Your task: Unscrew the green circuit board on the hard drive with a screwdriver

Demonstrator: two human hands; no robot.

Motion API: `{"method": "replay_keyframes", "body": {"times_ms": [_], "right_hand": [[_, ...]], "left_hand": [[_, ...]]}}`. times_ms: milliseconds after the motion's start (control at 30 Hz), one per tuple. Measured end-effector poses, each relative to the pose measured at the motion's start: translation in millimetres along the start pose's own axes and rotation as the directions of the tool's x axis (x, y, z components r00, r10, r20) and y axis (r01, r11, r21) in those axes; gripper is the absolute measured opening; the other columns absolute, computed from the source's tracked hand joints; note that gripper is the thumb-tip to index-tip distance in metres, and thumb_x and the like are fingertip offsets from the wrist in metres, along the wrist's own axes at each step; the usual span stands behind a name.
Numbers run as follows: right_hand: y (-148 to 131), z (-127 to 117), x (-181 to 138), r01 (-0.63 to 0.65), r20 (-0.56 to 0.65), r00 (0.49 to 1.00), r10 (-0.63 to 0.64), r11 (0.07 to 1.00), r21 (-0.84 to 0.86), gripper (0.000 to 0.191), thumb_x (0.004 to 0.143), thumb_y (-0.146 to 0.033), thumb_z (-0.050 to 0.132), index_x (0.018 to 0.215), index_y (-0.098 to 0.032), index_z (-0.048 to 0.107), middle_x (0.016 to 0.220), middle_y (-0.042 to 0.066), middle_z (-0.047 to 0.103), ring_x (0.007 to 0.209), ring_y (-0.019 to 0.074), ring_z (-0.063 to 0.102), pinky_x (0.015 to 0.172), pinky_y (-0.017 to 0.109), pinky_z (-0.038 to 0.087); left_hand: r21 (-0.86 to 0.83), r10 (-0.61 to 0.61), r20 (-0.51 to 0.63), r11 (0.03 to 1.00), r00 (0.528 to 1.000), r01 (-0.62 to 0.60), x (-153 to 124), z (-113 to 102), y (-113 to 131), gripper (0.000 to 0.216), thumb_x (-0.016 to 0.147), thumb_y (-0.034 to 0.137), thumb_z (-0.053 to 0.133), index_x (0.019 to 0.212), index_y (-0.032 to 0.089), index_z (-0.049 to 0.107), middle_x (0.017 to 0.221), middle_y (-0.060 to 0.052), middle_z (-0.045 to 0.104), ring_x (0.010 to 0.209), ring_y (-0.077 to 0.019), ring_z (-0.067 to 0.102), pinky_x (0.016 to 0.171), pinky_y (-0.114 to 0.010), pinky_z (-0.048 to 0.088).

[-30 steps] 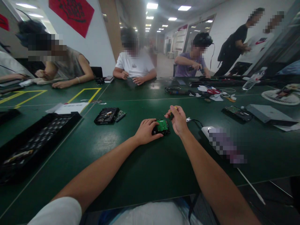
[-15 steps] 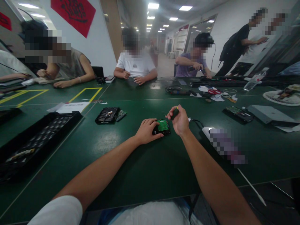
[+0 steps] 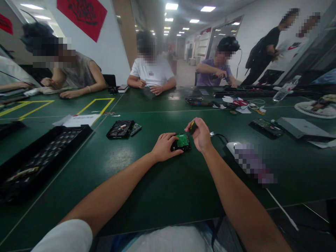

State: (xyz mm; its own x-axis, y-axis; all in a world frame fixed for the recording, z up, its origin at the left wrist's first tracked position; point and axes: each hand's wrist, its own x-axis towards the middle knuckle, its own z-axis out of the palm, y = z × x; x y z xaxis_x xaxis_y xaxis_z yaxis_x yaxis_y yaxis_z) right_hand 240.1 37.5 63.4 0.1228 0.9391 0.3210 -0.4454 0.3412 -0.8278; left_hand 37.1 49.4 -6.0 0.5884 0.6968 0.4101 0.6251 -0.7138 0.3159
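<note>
1. Head view: looking down at green table [image 3: 162, 196], both bare forearms reaching forward to middle of it.
2. Left hand [image 3: 163, 147] lying over left end of small black hard drive [image 3: 180, 142], fingers curled on it, pinning it flat to table.
3. Hard drive sitting green-board-up, dead centre between both hands.
4. Right hand [image 3: 201, 135] closed around black-and-yellow screwdriver [image 3: 193, 126], hovering just above right edge of drive; tip hidden, contact with board impossible to tell.
5. Second black drive [image 3: 120, 129] lying well left of it, loose green board touching its right side.
6. Black tray [image 3: 39, 157] taking up left near area of table.
7. White device with cable [image 3: 232, 145] sitting just right of right hand, partly blurred out.
8. Water bottle [image 3: 285, 89] lying far right.
9. Other people sitting at far side, one in white shirt [image 3: 151, 73], hands on table, well apart from drive.
</note>
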Motion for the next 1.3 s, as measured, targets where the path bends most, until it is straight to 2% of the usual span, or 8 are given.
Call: {"method": "replay_keyframes", "body": {"times_ms": [200, 400, 533, 733, 900, 1033, 1200, 1300], "right_hand": [[-3.4, -0.7, 2.4, -0.062, 0.002, 0.998, 0.062, 0.998, 0.016, 0.043, 0.093, -0.064, 0.067, 0.080, -0.023, 0.068, 0.068, -0.001, 0.060, 0.062, 0.0158, 0.059, 0.073, 0.035, 0.057], [0.8, 1.1, 2.0, 0.003, -0.019, 1.000, -0.004, 0.998, -0.055, 0.035, 0.088, -0.055, 0.080, 0.083, -0.024, 0.065, 0.072, -0.003, 0.064, 0.063, 0.0133, 0.060, 0.069, 0.030, 0.053], [1.1, 4.0, -1.1, -0.014, -0.008, 1.000, 0.013, 0.998, -0.054, 0.034, 0.085, -0.049, 0.085, 0.088, -0.026, 0.058, 0.072, -0.005, 0.068, 0.064, 0.0138, 0.063, 0.066, 0.028, 0.051], [-3.4, 6.9, -4.8, 0.001, 0.096, 0.995, 0.006, 0.998, -0.066, 0.034, 0.096, -0.055, 0.068, 0.080, -0.025, 0.066, 0.073, -0.001, 0.068, 0.067, 0.0164, 0.063, 0.068, 0.032, 0.053], [-1.6, 7.2, -4.3, -0.021, 0.065, 0.998, 0.024, 0.999, -0.046, 0.046, 0.099, -0.065, 0.061, 0.078, -0.024, 0.068, 0.062, -0.003, 0.057, 0.061, 0.0148, 0.058, 0.071, 0.032, 0.054], [1.7, 5.9, -2.3, -0.014, 0.016, 1.000, 0.015, 0.997, -0.071, 0.047, 0.092, -0.071, 0.069, 0.082, -0.025, 0.065, 0.066, -0.004, 0.058, 0.060, 0.0132, 0.057, 0.069, 0.031, 0.054], [2.8, 5.6, -2.1, 0.021, -0.004, 1.000, -0.022, 0.992, -0.123, 0.043, 0.084, -0.059, 0.085, 0.085, -0.026, 0.058, 0.070, -0.006, 0.063, 0.061, 0.0117, 0.058, 0.068, 0.028, 0.052], [0.7, 6.1, -3.4, 0.011, 0.018, 1.000, -0.009, 0.994, -0.104, 0.040, 0.084, -0.055, 0.086, 0.087, -0.027, 0.057, 0.072, -0.006, 0.065, 0.062, 0.0125, 0.060, 0.067, 0.028, 0.052]], "left_hand": [[0.009, 0.008, -0.002, 1.000, 1.000, -0.008, -0.4, -0.9, -0.4, 0.067, 0.090, 0.071, 0.074, 0.137, 0.023, 0.064, 0.151, -0.017, 0.059, 0.142, -0.0378, 0.054, 0.120, -0.059, 0.040], [0.009, 0.017, -0.009, 1.000, 1.000, -0.017, -0.5, 0.5, -1.4, 0.068, 0.090, 0.071, 0.074, 0.137, 0.023, 0.064, 0.151, -0.017, 0.060, 0.142, -0.0381, 0.054, 0.120, -0.059, 0.040], [0.010, 0.012, -0.009, 1.000, 1.000, -0.012, -0.4, 1.1, -1.6, 0.067, 0.090, 0.071, 0.074, 0.136, 0.024, 0.064, 0.151, -0.017, 0.059, 0.141, -0.0385, 0.054, 0.120, -0.060, 0.040], [0.005, 0.004, -0.002, 1.000, 1.000, -0.004, -0.5, 1.0, -2.0, 0.068, 0.089, 0.072, 0.075, 0.138, 0.025, 0.064, 0.152, -0.015, 0.059, 0.143, -0.0381, 0.053, 0.121, -0.060, 0.039], [0.006, 0.009, -0.005, 1.000, 1.000, -0.009, -0.4, 2.0, -2.7, 0.068, 0.090, 0.071, 0.075, 0.137, 0.024, 0.064, 0.152, -0.016, 0.059, 0.142, -0.0379, 0.054, 0.121, -0.060, 0.039], [-0.002, 0.000, 0.003, 1.000, 1.000, 0.000, -0.4, 1.5, -2.1, 0.067, 0.089, 0.071, 0.075, 0.137, 0.025, 0.064, 0.152, -0.015, 0.059, 0.142, -0.0380, 0.054, 0.120, -0.060, 0.039], [-0.003, 0.000, -0.006, 1.000, 1.000, 0.000, -0.9, 0.6, -0.8, 0.067, 0.089, 0.071, 0.075, 0.137, 0.026, 0.065, 0.152, -0.015, 0.059, 0.142, -0.0384, 0.054, 0.121, -0.060, 0.039], [0.003, 0.005, -0.007, 1.000, 1.000, -0.005, -1.0, 0.8, -0.9, 0.067, 0.090, 0.071, 0.074, 0.137, 0.024, 0.064, 0.151, -0.016, 0.060, 0.142, -0.0385, 0.054, 0.121, -0.060, 0.039]]}}
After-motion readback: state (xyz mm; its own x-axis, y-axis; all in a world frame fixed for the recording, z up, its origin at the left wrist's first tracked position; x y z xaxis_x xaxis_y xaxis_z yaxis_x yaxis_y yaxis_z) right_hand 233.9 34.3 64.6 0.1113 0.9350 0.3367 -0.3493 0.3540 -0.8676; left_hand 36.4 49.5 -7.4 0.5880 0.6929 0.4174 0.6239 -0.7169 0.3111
